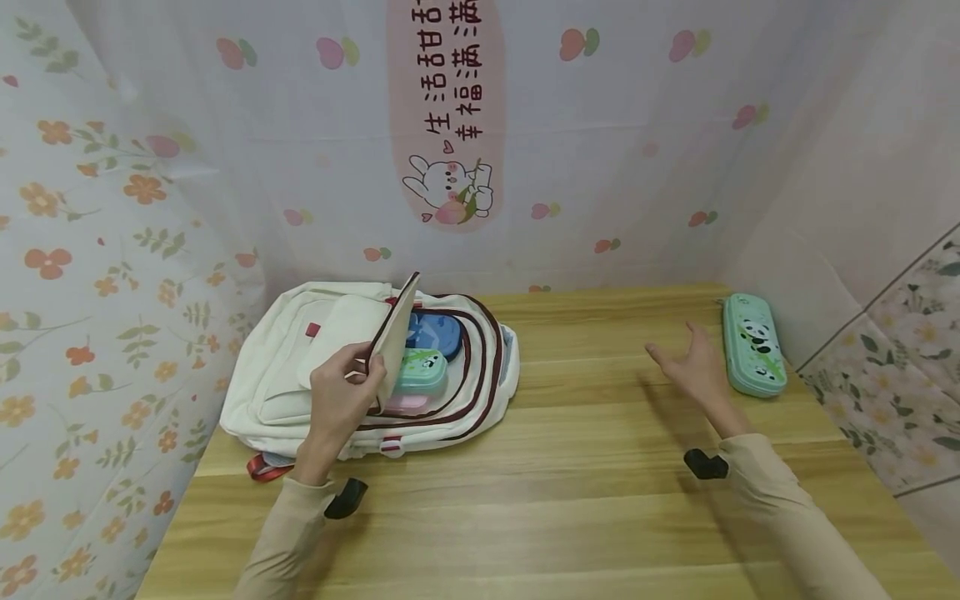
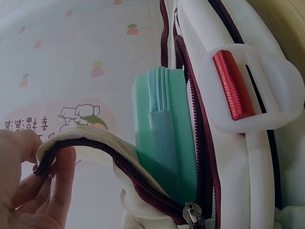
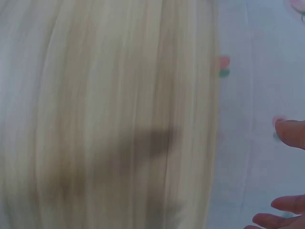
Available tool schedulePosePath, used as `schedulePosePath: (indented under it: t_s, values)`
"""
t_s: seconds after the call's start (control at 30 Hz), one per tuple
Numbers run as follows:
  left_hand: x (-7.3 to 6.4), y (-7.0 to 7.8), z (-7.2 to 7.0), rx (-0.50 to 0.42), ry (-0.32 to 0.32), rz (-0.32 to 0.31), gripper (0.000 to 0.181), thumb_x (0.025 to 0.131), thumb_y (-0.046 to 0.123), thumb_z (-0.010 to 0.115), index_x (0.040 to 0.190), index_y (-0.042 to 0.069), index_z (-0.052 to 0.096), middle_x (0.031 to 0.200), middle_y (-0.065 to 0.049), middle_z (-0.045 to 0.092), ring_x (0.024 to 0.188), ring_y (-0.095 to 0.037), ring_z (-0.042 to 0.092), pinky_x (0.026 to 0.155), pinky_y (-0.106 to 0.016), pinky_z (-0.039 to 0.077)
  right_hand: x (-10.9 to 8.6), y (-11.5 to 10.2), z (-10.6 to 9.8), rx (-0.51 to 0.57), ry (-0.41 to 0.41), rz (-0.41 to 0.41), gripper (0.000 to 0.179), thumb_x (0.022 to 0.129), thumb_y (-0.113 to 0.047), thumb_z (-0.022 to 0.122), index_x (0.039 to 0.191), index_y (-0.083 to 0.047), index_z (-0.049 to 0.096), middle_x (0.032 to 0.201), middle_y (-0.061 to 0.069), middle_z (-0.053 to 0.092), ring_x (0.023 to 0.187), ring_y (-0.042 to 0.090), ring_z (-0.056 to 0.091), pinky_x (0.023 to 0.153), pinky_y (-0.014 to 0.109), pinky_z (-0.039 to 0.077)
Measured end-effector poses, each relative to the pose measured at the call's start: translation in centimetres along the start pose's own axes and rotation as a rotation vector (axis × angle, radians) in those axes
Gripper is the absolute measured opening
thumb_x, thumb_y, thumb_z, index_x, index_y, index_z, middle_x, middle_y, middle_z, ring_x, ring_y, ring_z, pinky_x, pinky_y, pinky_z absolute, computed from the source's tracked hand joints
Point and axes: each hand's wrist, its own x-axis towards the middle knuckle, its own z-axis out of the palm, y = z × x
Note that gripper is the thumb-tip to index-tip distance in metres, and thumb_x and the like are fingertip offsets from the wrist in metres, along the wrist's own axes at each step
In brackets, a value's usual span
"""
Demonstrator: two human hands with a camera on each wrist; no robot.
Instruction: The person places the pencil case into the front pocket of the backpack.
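A white backpack [image 1: 288,367] with dark red zips lies on the left of the table. My left hand [image 1: 345,387] pinches the edge of its unzipped front flap [image 1: 397,337] and holds it up. Inside the pocket are a mint green pencil case [image 1: 422,372], a blue case [image 1: 438,335] and something pink [image 1: 407,403]. Close up in the left wrist view, the green case [image 2: 164,133] stands behind the zip. My right hand [image 1: 697,367] hovers over the table at the right, thumb and fingers spread, holding nothing. Just right of it lies a mint panda pencil case [image 1: 753,343].
The wooden table [image 1: 570,500] runs up to a printed curtain [image 1: 630,167] at the back. Floral cloth [image 1: 97,292] hangs along the left side, and another patterned cloth [image 1: 915,350] borders the right.
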Motion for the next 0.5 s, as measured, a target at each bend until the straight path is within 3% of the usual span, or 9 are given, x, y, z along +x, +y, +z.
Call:
schedulePosePath:
  t_s: [0.23,0.5]
  values:
    - [-0.1,0.0,0.0,0.009,0.009,-0.003,0.019,0.086,-0.001,0.069,0.103,-0.006,0.074,0.091,-0.018,0.075,0.066,-0.001,0.061,0.061,-0.003,0.049,-0.3,2.8,-2.1,-0.036,0.025,0.116,0.096,0.097,-0.047,0.059,0.153,0.017,0.015,0.151,0.047,0.021,0.139,0.063,0.021,0.108,0.074,0.025]
    - [-0.2,-0.1,0.1,0.013,0.015,-0.016,0.019,0.086,0.0,0.069,0.103,-0.006,0.074,0.091,-0.018,0.075,0.066,0.001,0.06,0.061,-0.003,0.048,-0.5,6.4,-3.6,-0.008,0.059,0.265,0.1,0.097,-0.045,0.059,0.153,0.018,0.005,0.154,0.049,0.005,0.144,0.064,0.005,0.112,0.076,0.017]
